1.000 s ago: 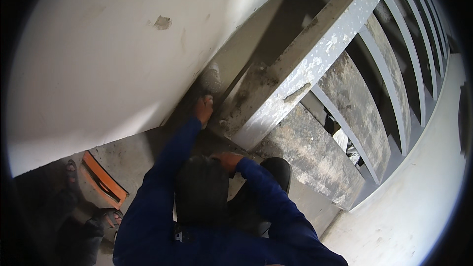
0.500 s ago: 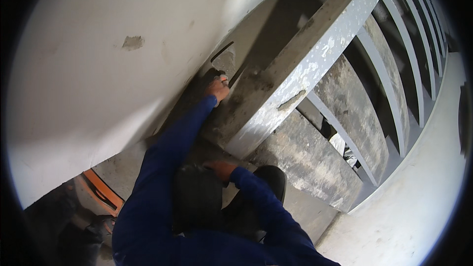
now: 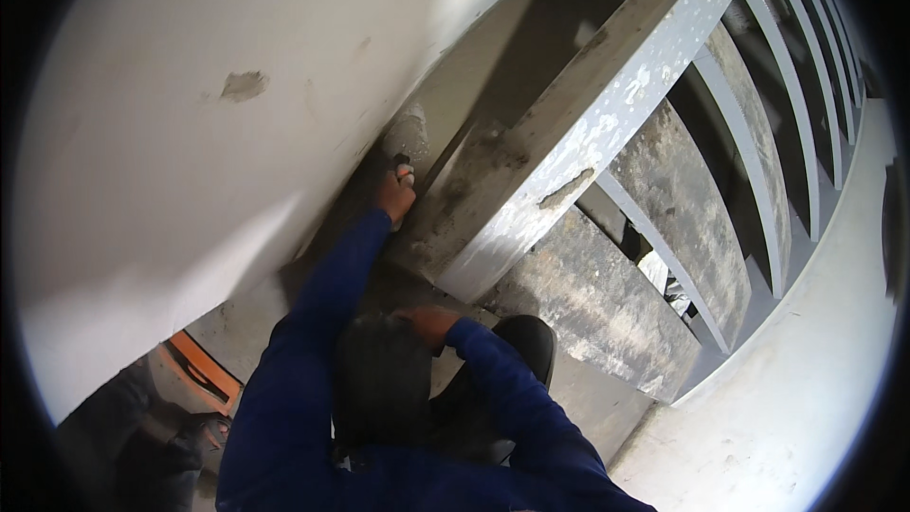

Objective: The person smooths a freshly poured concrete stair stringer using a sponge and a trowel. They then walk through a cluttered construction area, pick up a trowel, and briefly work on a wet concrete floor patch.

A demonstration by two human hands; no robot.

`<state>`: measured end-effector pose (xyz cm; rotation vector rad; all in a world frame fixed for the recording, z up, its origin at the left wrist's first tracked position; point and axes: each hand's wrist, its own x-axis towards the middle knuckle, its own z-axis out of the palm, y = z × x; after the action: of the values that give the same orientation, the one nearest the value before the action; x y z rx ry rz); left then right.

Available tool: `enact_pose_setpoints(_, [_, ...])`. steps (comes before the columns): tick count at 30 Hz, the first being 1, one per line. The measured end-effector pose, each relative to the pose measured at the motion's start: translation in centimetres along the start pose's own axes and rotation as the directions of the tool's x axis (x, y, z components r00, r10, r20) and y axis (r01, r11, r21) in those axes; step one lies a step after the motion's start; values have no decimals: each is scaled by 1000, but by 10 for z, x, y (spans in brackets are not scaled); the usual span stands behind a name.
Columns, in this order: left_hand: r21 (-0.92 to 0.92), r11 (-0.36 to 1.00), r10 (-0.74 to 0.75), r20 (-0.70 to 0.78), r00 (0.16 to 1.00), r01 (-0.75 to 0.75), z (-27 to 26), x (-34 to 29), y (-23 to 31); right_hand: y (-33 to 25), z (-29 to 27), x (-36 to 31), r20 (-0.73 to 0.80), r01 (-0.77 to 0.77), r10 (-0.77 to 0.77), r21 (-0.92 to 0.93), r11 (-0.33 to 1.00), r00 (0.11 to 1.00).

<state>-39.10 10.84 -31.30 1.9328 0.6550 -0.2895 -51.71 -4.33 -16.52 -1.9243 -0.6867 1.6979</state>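
Trowel (image 3: 403, 169) sits far up in the tight corner between the white wall (image 3: 171, 133) and grey stair stringer (image 3: 607, 123), left hand (image 3: 395, 197) fingers closed around it; right hand (image 3: 428, 322) rests near, its grip unclear.

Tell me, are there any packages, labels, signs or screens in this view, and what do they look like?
None show: no package, label, sign or screen.
What is there: a plain white wall with a chipped patch, bare of any notice.
A grey metal stair stringer with spattered paint, unmarked.
The left hand grips a small tool at the wall's foot; the right hand rests on a dark knee.
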Motion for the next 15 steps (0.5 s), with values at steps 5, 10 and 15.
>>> enact_pose_setpoints(5, [31, 1000, -1, -41, 999, 2, -24, -52, -33, 7, 7, 7, -56, -28, 24, -68, 997, 998])
enact_pose_setpoints(10, [-44, 999, 4, -113, 994, -9, -37, -100, -95, 16, 11, 8, -71, -71, 64, -106, 992, 995])
enact_pose_setpoints(15, [-9, 996, -88, -89, 992, 87, -53, -162, -166, 9, 7, -1, -115, -24, 12, -108, 994, 993])
